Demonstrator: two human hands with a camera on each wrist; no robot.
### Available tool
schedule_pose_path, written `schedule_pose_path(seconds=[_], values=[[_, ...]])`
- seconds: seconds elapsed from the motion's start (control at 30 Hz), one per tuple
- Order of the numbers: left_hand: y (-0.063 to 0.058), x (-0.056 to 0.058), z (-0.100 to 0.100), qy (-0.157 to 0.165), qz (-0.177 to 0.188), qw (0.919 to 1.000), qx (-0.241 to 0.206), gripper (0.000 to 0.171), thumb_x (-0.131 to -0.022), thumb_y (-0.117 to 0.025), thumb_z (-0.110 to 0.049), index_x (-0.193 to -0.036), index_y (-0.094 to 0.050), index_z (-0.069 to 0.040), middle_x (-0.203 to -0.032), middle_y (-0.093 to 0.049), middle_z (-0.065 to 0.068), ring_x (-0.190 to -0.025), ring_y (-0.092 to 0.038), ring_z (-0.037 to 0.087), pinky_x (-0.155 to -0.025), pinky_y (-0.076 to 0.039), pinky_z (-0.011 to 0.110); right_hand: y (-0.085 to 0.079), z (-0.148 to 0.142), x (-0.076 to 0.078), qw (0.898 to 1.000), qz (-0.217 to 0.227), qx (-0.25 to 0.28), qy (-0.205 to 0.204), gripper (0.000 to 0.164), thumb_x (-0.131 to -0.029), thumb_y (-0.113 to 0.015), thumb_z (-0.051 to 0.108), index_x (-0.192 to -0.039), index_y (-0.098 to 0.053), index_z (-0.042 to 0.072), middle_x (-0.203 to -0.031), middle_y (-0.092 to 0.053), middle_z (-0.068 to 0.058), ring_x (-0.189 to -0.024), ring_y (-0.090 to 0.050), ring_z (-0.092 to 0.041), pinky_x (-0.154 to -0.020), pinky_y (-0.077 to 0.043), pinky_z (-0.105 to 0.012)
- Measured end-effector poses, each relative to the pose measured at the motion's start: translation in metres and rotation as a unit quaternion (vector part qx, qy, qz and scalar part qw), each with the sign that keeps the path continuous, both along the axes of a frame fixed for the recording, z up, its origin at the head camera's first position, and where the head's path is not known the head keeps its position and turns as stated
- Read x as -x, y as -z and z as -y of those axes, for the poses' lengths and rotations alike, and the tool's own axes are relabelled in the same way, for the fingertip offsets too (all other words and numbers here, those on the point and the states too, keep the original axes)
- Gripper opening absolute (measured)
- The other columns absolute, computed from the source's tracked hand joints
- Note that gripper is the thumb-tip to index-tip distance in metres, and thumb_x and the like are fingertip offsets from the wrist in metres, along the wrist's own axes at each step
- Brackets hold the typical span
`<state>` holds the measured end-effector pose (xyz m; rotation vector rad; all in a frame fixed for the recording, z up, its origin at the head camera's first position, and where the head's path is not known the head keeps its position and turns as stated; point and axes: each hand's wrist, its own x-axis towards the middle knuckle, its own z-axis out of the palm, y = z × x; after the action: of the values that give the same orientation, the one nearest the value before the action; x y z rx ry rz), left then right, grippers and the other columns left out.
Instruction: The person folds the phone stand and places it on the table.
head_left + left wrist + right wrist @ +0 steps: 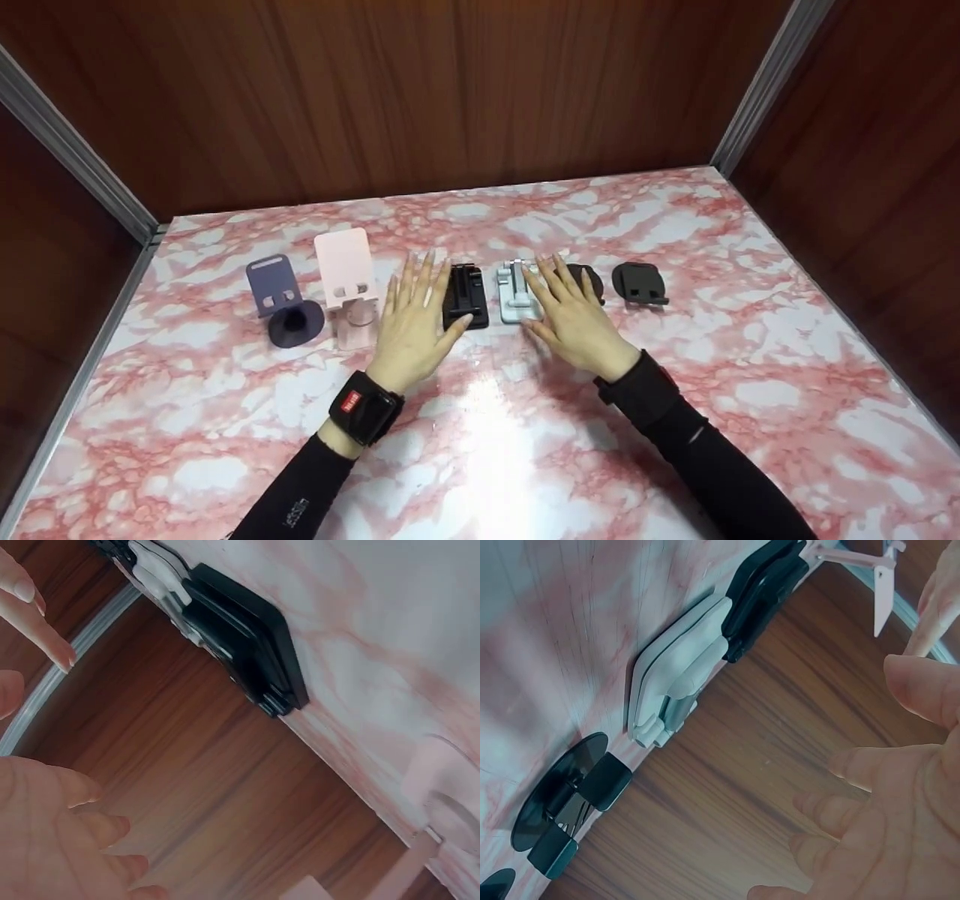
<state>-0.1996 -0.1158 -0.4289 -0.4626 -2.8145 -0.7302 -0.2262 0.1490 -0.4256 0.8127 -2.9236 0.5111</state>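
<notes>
My left hand (411,330) is held above the table with straight fingers, between a pink phone stand (343,259) and a folded black phone stand (466,296). My right hand (581,322) also hovers, fingers straight and spread, partly covering a folded white phone stand (514,304) and a black round-based stand (596,277). Both wrist views show the palms, left (45,832) and right (885,832), apart from the stands and holding nothing. The right wrist view shows the white stand (679,675) lying flat beside the black one (761,604).
A purple phone stand (274,285) stands unfolded at the left end of the row. Another black round-based stand (639,283) lies at the right end. The pink-and-white marbled table (480,450) is bounded by brown wood-grain panels (420,97) with metal edge strips.
</notes>
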Motion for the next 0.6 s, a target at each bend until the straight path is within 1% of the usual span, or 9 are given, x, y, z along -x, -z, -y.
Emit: schedule_pose_path(seconds=[0.1, 0.2, 0.27, 0.43, 0.6], values=[[0.002, 0.002, 0.009, -0.02, 0.012, 0.9997, 0.012, 0.081, -0.108, -0.057, -0.048, -0.171, -0.028, -0.005, -0.182, -0.013, 0.022, -0.171, -0.006, 0.047, -0.14, -0.004, 0.068, 0.001, 0.0, 0.0, 1.0, 0.002, -0.001, -0.003, 0.072, -0.112, -0.059, 0.032, -0.17, -0.028, 0.002, -0.179, -0.017, -0.029, -0.168, -0.014, -0.053, -0.134, -0.009, -0.08], [0.005, 0.007, 0.02, -0.039, 0.028, 0.9984, 0.03, 0.082, -0.109, -0.056, -0.048, -0.172, -0.025, -0.005, -0.183, -0.009, 0.022, -0.171, -0.004, 0.047, -0.14, -0.002, 0.067, 0.001, 0.001, 0.0, 1.0, 0.005, 0.001, -0.006, 0.072, -0.112, -0.059, 0.032, -0.17, -0.028, 0.002, -0.179, -0.017, -0.029, -0.168, -0.013, -0.052, -0.134, -0.009, -0.08], [0.007, 0.009, 0.027, -0.048, 0.033, 0.9977, 0.034, 0.085, -0.108, -0.057, -0.049, -0.172, -0.024, -0.005, -0.183, -0.009, 0.022, -0.171, -0.003, 0.047, -0.14, -0.002, 0.067, 0.001, 0.001, 0.0, 1.0, 0.007, 0.003, -0.008, 0.072, -0.112, -0.059, 0.031, -0.17, -0.028, 0.002, -0.179, -0.017, -0.029, -0.168, -0.013, -0.052, -0.134, -0.008, -0.08], [0.008, 0.014, 0.041, -0.068, 0.04, 0.9964, 0.032, 0.09, -0.107, -0.059, -0.052, -0.172, -0.022, -0.003, -0.183, -0.008, 0.023, -0.171, 0.0, 0.049, -0.141, 0.0, 0.065, 0.001, 0.001, -0.001, 1.0, 0.015, 0.004, -0.009, 0.073, -0.112, -0.059, 0.03, -0.171, -0.026, 0.002, -0.18, -0.015, -0.028, -0.169, -0.011, -0.051, -0.135, -0.004, -0.079], [0.006, 0.018, 0.055, -0.09, 0.051, 0.9942, 0.028, 0.091, -0.108, -0.057, -0.052, -0.173, -0.017, -0.002, -0.183, -0.001, 0.023, -0.171, 0.005, 0.048, -0.141, 0.004, 0.063, 0.002, 0.001, 0.0, 1.0, 0.019, -0.002, -0.009, 0.074, -0.112, -0.058, 0.03, -0.172, -0.024, 0.003, -0.18, -0.013, -0.027, -0.169, -0.011, -0.052, -0.135, -0.004, -0.079]])
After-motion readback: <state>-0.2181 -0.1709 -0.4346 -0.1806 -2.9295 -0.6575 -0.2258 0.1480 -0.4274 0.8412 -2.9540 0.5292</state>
